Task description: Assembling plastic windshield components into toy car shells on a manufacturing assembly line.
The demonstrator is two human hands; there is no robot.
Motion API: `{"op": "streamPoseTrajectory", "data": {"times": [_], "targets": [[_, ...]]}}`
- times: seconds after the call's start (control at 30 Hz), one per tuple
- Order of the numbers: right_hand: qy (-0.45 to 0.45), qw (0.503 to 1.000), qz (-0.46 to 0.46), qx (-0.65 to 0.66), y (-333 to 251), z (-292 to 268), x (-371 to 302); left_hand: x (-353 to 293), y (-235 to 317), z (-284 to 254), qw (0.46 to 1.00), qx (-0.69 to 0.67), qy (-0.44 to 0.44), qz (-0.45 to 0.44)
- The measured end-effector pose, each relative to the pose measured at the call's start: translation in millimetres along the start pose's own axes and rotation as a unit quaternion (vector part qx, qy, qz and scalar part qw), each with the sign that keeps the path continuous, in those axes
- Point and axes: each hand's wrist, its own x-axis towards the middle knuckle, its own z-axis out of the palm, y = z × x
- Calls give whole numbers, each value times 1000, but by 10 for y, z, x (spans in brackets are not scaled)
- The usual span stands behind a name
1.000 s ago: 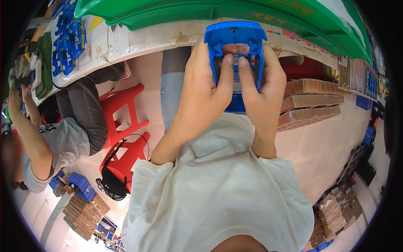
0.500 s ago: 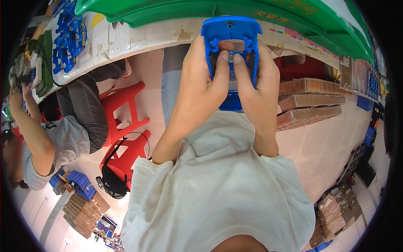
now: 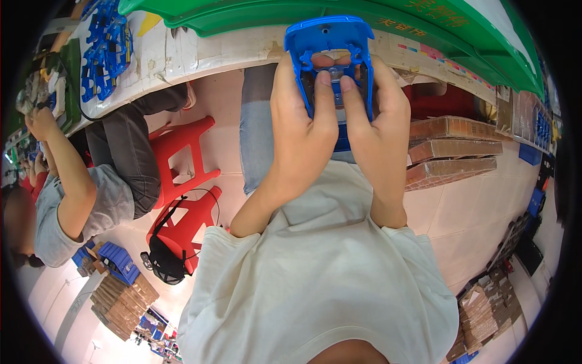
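Observation:
A blue plastic toy car shell [image 3: 328, 37] is held up in front of me at the table's edge, its hollow inside facing me. My left hand [image 3: 301, 118] is closed round its left side, and my right hand [image 3: 382, 118] grips the right side. Both thumbs reach inside the shell and press near a clear window piece [image 3: 332, 74] at its middle. My other fingers wrap behind, mostly hidden, though some fingertips show through the window opening. The shell's lower end is partly covered by my hands.
Behind the shell runs a worn white table [image 3: 182, 60] with a green tray [image 3: 254, 24] on it. More blue parts [image 3: 106, 54] lie at the left, near a co-worker [image 3: 79, 194]. Red stools [image 3: 188, 158] stand at left, cardboard boxes [image 3: 454, 148] at right.
The shell has tilted slightly and shifted a little up and left in view, still in both hands. My thumbs remain inside. At left, the co-worker's arm has moved.

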Motion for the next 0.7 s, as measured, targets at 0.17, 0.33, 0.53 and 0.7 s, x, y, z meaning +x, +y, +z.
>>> {"op": "streamPoseTrajectory", "data": {"times": [0.17, 0.33, 0.53, 0.7], "targets": [[20, 1000, -3, 20, 10, 46, 13, 9, 12, 2, 1000, -8, 2, -2], [42, 999, 11, 1, -4, 79, 13, 12, -2, -38, 1000, 29, -11, -7], [56, 998, -32, 20, 77, 94, 34, 27, 20, -9, 1000, -5, -9, -17], [29, 1000, -1, 1, 88, 43, 18, 41, -60, -63, 999, -12, -41, -31]]}}
